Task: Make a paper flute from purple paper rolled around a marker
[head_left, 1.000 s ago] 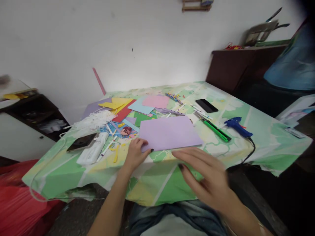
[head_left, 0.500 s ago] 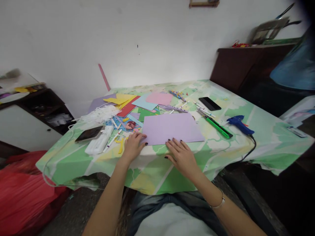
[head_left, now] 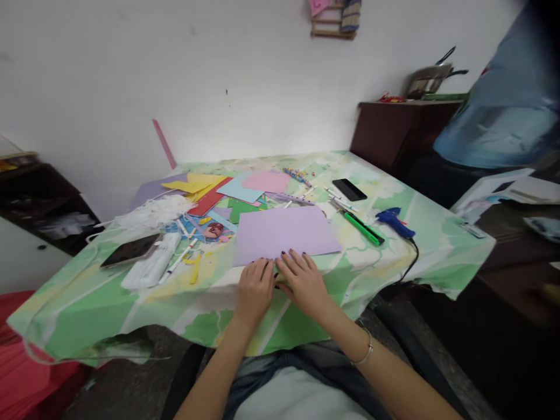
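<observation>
A sheet of light purple paper [head_left: 284,233] lies flat on the near part of the table. My left hand [head_left: 256,290] rests at its near edge, fingers stretched forward with the tips on the paper's border. Right beside it, my right hand [head_left: 303,282] lies with fingers extended and a little spread, the tips touching the same edge. The two hands nearly meet, and neither is wrapped round anything. To the right of the sheet is a green utility knife [head_left: 363,227], and farther right a blue glue gun [head_left: 395,223] with a black cord.
Coloured paper [head_left: 240,188], white stringy material [head_left: 153,213] and a brown-pink piece [head_left: 213,230] are spread on the left. Nearer are a phone [head_left: 131,249], a white case [head_left: 151,262] and yellow scraps [head_left: 195,268]. Another phone [head_left: 349,189] and several pens [head_left: 343,203] lie behind the knife.
My left hand has slid right along the paper's near edge, from its left corner to beside my right hand. The camera view has turned to the right.
</observation>
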`<state>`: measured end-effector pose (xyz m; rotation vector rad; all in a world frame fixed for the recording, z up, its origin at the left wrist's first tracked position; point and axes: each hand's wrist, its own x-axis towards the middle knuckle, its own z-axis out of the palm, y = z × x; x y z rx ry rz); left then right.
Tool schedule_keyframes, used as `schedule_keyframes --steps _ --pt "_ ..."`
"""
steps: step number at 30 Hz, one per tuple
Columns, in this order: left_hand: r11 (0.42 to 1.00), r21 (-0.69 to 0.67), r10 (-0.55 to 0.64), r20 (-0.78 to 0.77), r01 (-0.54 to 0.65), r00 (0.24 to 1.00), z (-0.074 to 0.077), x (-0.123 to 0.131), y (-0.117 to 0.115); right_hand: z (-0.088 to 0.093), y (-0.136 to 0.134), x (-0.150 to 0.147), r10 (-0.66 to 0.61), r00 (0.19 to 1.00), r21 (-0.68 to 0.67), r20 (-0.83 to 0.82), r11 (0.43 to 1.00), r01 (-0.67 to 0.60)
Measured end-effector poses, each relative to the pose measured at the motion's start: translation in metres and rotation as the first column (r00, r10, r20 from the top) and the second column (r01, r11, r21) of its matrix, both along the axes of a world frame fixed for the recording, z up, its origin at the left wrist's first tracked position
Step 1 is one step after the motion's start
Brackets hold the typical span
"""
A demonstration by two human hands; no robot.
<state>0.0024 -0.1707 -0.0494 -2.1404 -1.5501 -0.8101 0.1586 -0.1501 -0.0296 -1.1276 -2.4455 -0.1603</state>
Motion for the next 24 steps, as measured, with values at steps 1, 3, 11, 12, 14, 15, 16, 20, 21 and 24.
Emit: schedule_keyframes --steps 1,3,11,12,14,15,16,20,21,24 --pt "1.000 -0.012 0.009 -0.029 -0.009 1.000 0.001 0.000 -0.001 -0.001 0.000 0.001 -0.007 1.000 0.004 0.005 1.000 0.007" --pt "0.998 -0.054 0.011 -0.081 -0.015 0.997 0.005 -0.001 -0.002 -0.003 0.001 0.005 -0.019 1.000 0.012 0.009 1.000 0.019" --pt "0.983 -0.175 0.032 -0.131 -0.055 0.991 0.019 0.002 -0.009 -0.006 0.005 0.048 -0.109 0.994 0.077 -0.001 0.991 0.108" --pt "0.981 -0.182 0.039 -0.127 -0.062 0.991 0.019 0.003 -0.009 -0.006 0.005 0.054 -0.122 0.993 0.090 -0.001 0.988 0.122" --pt "0.979 -0.192 0.053 -0.117 -0.075 0.992 0.018 0.003 -0.011 -0.006 0.005 0.063 -0.145 0.989 0.116 0.000 0.983 0.144" --pt "0.977 -0.195 0.062 -0.112 -0.083 0.992 0.018 0.003 -0.011 -0.007 0.005 0.067 -0.156 0.988 0.127 0.000 0.980 0.154" --pt "0.976 -0.196 0.073 -0.107 -0.093 0.992 0.018 0.002 -0.012 -0.007 0.005 0.070 -0.167 0.986 0.137 0.001 0.977 0.165" --pt "0.971 -0.191 0.127 -0.084 -0.141 0.988 0.017 0.001 -0.015 -0.009 0.004 0.082 -0.237 0.972 0.171 -0.004 0.957 0.234" --pt "0.970 -0.191 0.138 -0.079 -0.151 0.987 0.017 0.002 -0.016 -0.009 0.004 0.085 -0.260 0.966 0.179 -0.008 0.950 0.257" --pt "0.967 -0.190 0.161 -0.072 -0.172 0.984 0.017 0.005 -0.019 -0.008 0.003 0.092 -0.321 0.947 0.199 -0.020 0.927 0.318"
